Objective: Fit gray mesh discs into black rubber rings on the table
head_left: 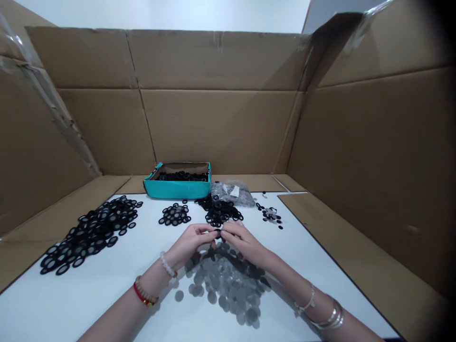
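At the middle of the white table, my left hand [194, 240] and my right hand [244, 240] meet fingertip to fingertip. Both pinch one small black ring [218, 232] between thumbs and fingers; whether a disc sits in it is hidden. Below the hands spreads a pile of thin grey translucent discs [228, 285], partly in their shadow. Just beyond the fingers lies a heap of black rings [221, 209]. To its left is a smaller group of black rings [174, 214], some of which look filled with grey.
A large pile of black rings [96, 228] covers the left side. Behind stand a teal box [178, 190] of black pieces and a clear plastic bag [235, 192]. Some small pieces [271, 214] lie at the right. Cardboard walls [221, 128] enclose the table [313, 275].
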